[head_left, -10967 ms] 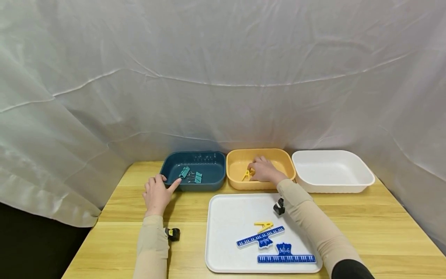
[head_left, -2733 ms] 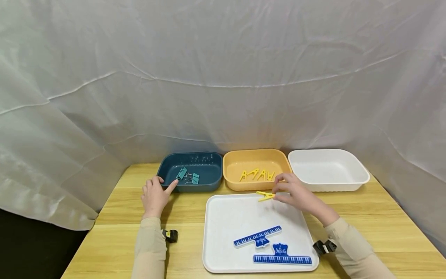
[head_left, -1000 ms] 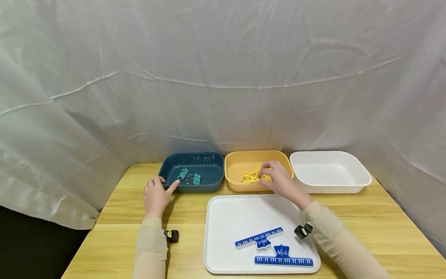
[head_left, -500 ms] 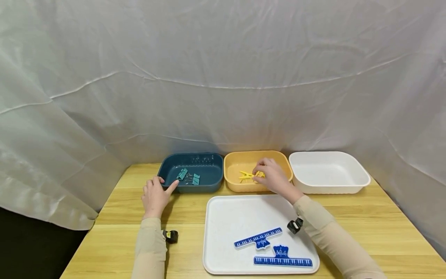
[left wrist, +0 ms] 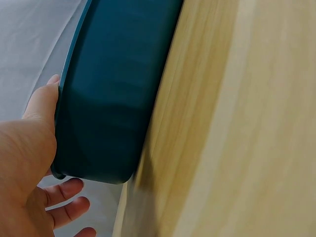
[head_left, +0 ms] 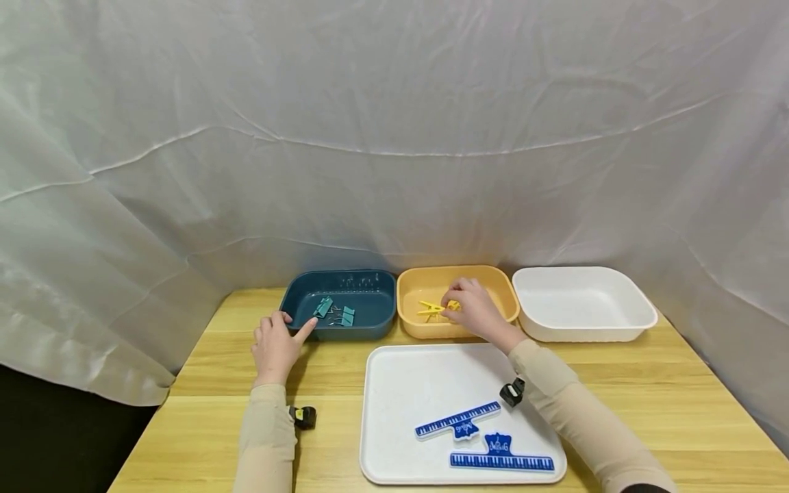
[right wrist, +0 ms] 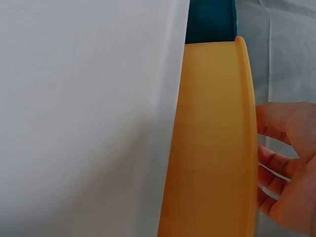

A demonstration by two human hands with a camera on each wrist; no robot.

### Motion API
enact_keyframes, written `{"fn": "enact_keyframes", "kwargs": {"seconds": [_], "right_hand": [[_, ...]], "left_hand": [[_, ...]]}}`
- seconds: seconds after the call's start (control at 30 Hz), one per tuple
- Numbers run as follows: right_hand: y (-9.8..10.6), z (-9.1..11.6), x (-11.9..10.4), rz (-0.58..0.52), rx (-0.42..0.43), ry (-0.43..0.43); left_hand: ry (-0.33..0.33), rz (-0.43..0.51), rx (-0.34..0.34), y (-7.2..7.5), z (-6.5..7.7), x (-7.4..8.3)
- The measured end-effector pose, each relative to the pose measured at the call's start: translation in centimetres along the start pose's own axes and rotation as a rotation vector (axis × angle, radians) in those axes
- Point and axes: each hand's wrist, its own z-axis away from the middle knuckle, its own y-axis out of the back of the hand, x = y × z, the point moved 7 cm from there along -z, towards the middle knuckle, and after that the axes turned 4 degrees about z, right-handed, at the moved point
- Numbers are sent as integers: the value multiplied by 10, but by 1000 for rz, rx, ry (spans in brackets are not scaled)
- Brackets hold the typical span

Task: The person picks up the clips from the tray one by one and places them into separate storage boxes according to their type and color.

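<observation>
My right hand [head_left: 473, 309] reaches into the yellow bin [head_left: 411, 286] and pinches a yellow clothespin [head_left: 429, 309] by one end. More yellow clothespins [head_left: 454, 305] lie beneath it, partly covered by the fingers. In the right wrist view the bin's side wall [right wrist: 212, 138] hides what those fingertips hold. At the dark teal bin [head_left: 379, 301], my left hand [head_left: 275, 348] rests on the near left corner. Its thumb [left wrist: 43, 98] lies along the rim in the left wrist view, while the other visible fingers hang loosely beside the corner. Teal binder clips [head_left: 323, 306] sit inside that bin.
A white tray [head_left: 401, 376] lies in front of the bins. On it are two blue piano-patterned clips, one slanted clip [head_left: 457, 420] and one straight clip [head_left: 502, 461]. To the right of the yellow bin stands a white bin [head_left: 585, 301]. A pale curtain [head_left: 394, 192] hangs behind.
The right hand has carried the last yellow clothespin from the tray into the yellow bin, then shifted slightly left there with it. The left hand has stayed at the teal bin's corner.
</observation>
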Motion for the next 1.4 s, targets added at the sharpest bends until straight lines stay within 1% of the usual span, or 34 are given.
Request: {"fn": "enact_keyframes", "kwargs": {"seconds": [0.27, 0.43, 0.67, 0.97, 1.4], "right_hand": [[-6, -7, 1, -25, -29, -11], [-9, -11, 3, -26, -42, -13], [-12, -16, 2, -15, -42, 4], [-20, -22, 0, -31, -84, -6], [-27, -24, 2, -13, -149, -5]], "left_hand": [[6, 10, -2, -2, 0, 1], [-5, 18, 7, -1, 1, 2], [-11, 15, 15, 0, 1, 3], [3, 9, 6, -1, 2, 3], [1, 16, 5, -1, 4, 5]]}}
